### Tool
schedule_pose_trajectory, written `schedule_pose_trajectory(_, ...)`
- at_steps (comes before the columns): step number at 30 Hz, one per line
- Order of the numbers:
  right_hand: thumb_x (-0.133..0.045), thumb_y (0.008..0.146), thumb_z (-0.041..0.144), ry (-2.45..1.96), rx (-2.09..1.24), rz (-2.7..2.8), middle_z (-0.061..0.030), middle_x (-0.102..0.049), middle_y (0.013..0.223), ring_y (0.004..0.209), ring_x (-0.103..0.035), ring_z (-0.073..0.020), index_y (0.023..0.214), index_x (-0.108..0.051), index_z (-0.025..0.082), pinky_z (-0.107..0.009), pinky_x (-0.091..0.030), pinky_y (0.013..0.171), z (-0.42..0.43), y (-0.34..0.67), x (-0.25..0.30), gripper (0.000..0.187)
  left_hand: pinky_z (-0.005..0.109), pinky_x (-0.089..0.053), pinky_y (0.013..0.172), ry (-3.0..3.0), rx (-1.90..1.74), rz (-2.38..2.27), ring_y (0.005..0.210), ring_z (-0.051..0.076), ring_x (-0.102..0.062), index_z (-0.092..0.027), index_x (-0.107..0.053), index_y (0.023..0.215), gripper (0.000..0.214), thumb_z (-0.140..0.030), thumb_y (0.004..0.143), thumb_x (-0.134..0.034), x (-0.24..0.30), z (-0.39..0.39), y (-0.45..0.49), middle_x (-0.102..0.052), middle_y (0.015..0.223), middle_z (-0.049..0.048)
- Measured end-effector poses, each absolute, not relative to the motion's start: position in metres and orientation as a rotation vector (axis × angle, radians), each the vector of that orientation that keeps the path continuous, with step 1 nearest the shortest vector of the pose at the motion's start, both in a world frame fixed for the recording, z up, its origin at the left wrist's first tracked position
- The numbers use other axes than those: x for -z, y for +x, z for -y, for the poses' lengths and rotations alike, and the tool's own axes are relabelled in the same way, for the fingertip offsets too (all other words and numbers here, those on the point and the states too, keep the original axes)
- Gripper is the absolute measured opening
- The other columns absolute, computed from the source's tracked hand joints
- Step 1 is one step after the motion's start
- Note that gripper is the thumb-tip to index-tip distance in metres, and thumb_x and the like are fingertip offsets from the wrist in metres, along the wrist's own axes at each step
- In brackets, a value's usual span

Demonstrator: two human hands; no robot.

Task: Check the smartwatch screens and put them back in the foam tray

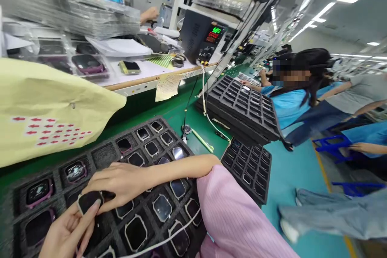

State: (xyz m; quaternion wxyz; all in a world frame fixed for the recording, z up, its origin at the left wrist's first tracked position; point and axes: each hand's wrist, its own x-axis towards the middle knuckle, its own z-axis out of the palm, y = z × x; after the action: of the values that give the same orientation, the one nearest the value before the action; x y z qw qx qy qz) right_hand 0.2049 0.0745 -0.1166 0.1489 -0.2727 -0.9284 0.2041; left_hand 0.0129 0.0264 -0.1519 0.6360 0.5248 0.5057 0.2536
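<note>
My left hand, low at the left, grips a square smartwatch without a strap, its thumb lying over the dark screen. Bent over the same watch from the right is my right hand, with fingers and thumb closed at its upper and right edges; its fingertips are partly hidden. Both hands are above a black foam tray with square pockets. Silver-framed watches fill many pockets, and purple-framed watches sit at the left. A white cable crosses the tray's near side.
A yellow sheet with red arrow stickers hangs at the left. Behind are a shelf and a power supply. A green pen lies beyond the tray. Stacked foam trays stand at the right, near a co-worker in blue.
</note>
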Motion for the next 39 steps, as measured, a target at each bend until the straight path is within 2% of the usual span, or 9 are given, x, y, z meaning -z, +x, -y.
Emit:
schedule_pose_trajectory(3,-0.062,0.091,0.032,-0.782,-0.662,2.599,-0.0093,-0.06,0.118,0.111,-0.056,-0.017,0.12,-0.05,0.013,-0.026,-0.042,0.086,-0.074,0.207,0.119,0.037,0.019,-0.026,0.038,1.227,-0.573,-1.116,0.027,0.007,-0.03,-0.017,-0.054,0.083,0.03,-0.046,0.08,-0.064,0.144,-0.028,0.015,-0.041,0.033,-0.009)
schedule_pose_trajectory(6,-0.065,0.088,0.029,-0.74,-0.729,2.489,-0.0108,-0.061,0.114,0.108,-0.057,-0.0195,0.119,-0.052,0.013,-0.03,-0.043,0.09,-0.077,0.207,0.123,0.037,0.017,-0.017,0.036,1.197,-0.612,-1.042,0.026,0.005,-0.028,-0.015,-0.052,0.089,0.034,-0.048,0.085,-0.058,0.137,-0.034,0.017,-0.04,0.035,-0.01)
schedule_pose_trajectory(11,-0.068,0.085,0.027,-0.679,-0.825,2.33,-0.0106,-0.062,0.108,0.102,-0.058,-0.0213,0.119,-0.053,0.015,-0.036,-0.047,0.087,-0.088,0.202,0.132,0.039,0.016,-0.017,0.03,1.099,-0.663,-0.963,0.024,0.005,-0.031,-0.015,-0.047,0.088,0.044,-0.055,0.079,-0.062,0.136,-0.048,0.015,-0.04,0.039,-0.0116)
schedule_pose_trajectory(19,-0.067,0.085,0.025,-0.69,-0.865,2.257,-0.0102,-0.061,0.108,0.1,-0.06,-0.0226,0.122,-0.053,0.018,-0.041,-0.051,0.085,-0.086,0.198,0.138,0.04,0.014,-0.02,0.028,1.092,-0.703,-0.906,0.025,0.005,-0.035,-0.015,-0.047,0.09,0.039,-0.05,0.082,-0.061,0.143,-0.047,0.009,-0.039,0.039,-0.0123)
schedule_pose_trajectory(39,-0.065,0.087,0.028,-0.645,-0.705,2.309,-0.0122,-0.061,0.111,0.102,-0.059,-0.0241,0.123,-0.051,0.016,-0.042,-0.051,0.086,-0.084,0.201,0.14,0.041,0.014,-0.02,0.028,1.094,-0.722,-0.896,0.025,0.004,-0.035,-0.014,-0.049,0.086,0.036,-0.048,0.082,-0.062,0.142,-0.047,0.009,-0.04,0.041,-0.0118)
